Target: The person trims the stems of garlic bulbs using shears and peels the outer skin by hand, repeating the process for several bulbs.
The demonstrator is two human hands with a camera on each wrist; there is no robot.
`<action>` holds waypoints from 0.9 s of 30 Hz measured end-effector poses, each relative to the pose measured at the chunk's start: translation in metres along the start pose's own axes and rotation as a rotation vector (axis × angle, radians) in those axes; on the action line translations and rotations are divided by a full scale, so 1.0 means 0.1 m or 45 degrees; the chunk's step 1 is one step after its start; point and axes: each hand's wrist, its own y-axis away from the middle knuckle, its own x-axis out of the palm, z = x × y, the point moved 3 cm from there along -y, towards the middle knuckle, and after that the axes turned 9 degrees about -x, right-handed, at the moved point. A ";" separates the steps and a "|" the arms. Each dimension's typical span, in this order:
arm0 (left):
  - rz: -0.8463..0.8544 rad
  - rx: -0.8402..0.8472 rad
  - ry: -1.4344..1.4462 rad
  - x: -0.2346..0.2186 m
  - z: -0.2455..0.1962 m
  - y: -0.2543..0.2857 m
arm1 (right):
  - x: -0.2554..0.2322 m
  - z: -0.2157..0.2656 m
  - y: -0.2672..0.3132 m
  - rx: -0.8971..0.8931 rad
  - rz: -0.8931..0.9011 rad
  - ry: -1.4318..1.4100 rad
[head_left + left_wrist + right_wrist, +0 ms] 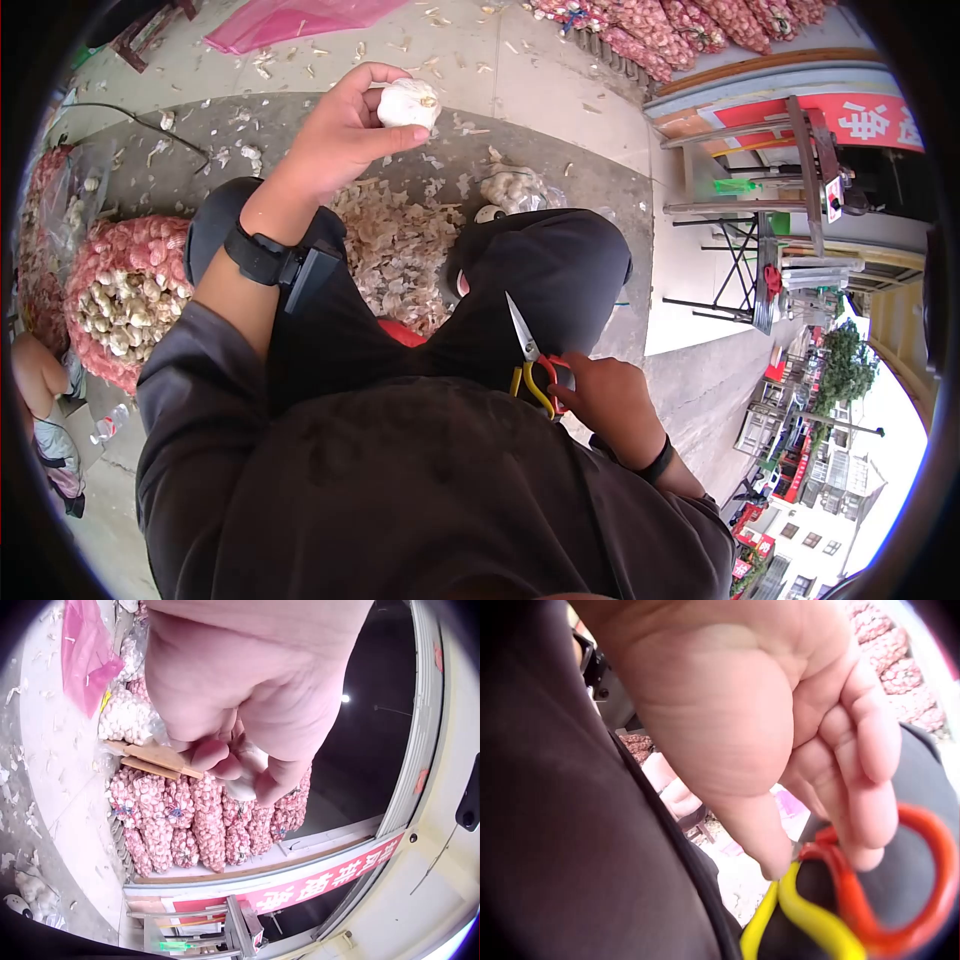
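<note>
My left hand (345, 135) holds a whole white garlic bulb (408, 103) out in front at the upper left, its thumb and fingers around it. In the left wrist view the fingers hide most of the bulb (251, 778). My right hand (615, 400) is over the right thigh, thumb and fingertips pinching scissors (521, 328) near the handles. The blades point up and away from me. Red and yellow handle loops (891, 941) show below the fingertips in the right wrist view.
Dry garlic skins (400, 250) cover the ground between my legs. A bag of garlic (515, 188) lies beyond the right knee. At left stands an open red net sack (90, 255) of bulbs. More full net sacks (208, 825) line the shopfront; a metal rack (800, 170) stands at right.
</note>
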 end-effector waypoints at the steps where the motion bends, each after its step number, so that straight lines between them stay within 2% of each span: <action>1: 0.013 -0.020 -0.002 0.00 0.00 0.01 | -0.01 -0.01 -0.01 -0.024 0.026 0.063; 5: 0.098 -0.144 -0.058 0.05 0.12 0.04 | 0.05 0.06 -0.07 -0.162 -0.115 0.026; 8: 0.174 -0.178 -0.120 0.10 0.15 0.08 | -0.01 0.03 -0.13 -0.133 -0.163 0.050; 11: 0.224 -0.181 -0.065 0.16 0.19 0.09 | -0.09 -0.11 -0.23 -0.037 -0.386 0.051; 12: 0.238 -0.181 -0.035 0.17 0.20 0.08 | -0.15 -0.13 -0.26 -0.067 -0.498 -0.007; 18: 0.352 -0.287 -0.029 0.31 0.26 0.02 | -0.57 -0.54 -0.58 -0.119 -0.810 -0.539; 20: 0.378 -0.375 0.019 0.40 0.26 0.04 | -0.72 -0.54 -0.78 -0.240 -0.901 -0.695; 21: 0.390 -0.417 0.041 0.46 0.26 0.05 | -0.82 -0.47 -0.89 -0.304 -0.886 -0.701; 24: 0.326 -0.369 -0.052 0.72 0.29 0.10 | -0.91 -0.24 -1.31 -0.460 -0.752 -0.826; 26: 0.214 -0.422 0.102 0.83 0.42 0.13 | -0.87 -0.06 -1.58 -0.623 -0.766 -0.685; 27: 0.151 -0.451 0.178 0.87 0.46 0.15 | -0.79 -0.05 -1.76 -0.619 -0.687 -0.831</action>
